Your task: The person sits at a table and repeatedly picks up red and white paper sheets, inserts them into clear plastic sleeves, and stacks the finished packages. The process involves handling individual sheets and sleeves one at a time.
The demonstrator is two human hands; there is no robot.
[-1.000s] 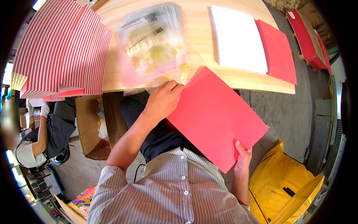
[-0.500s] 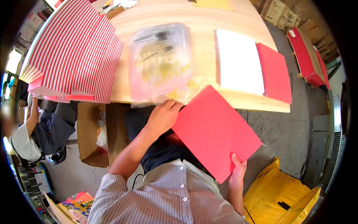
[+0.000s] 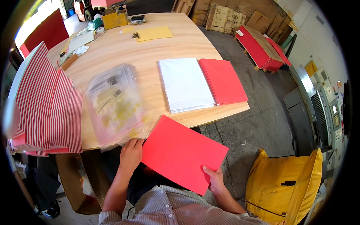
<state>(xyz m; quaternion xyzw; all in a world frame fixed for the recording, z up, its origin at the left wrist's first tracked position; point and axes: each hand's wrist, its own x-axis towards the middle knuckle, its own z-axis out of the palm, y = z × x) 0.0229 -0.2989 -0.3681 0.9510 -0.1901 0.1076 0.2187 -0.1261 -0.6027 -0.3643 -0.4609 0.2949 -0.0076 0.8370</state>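
My right hand (image 3: 215, 179) grips the lower right corner of a flat red card sheet (image 3: 183, 152), thumb on top and fingers underneath. The sheet lies tilted over my lap, just off the table's near edge. At the sheet's left corner my left hand (image 3: 131, 154) is closed, its fingertips pinching the edge of a clear plastic bag. That bag belongs to a pile of clear plastic bags (image 3: 114, 99) with black printed patches and yellow marks. Whether the sheet's upper corner is inside the bag or only beside it, I cannot tell.
On the table (image 3: 150, 50) stand a white paper stack (image 3: 185, 84) and a red card stack (image 3: 223, 82). Tall red-and-white striped stacks (image 3: 48, 101) fill the left side. An open cardboard box (image 3: 71, 183) is below the table; a yellow sack (image 3: 277, 185) sits at right.
The view has swung rightward and up, showing more of the table's far side. My hands keep their holds on the red sheet and the bag edge, with little visible movement between them.
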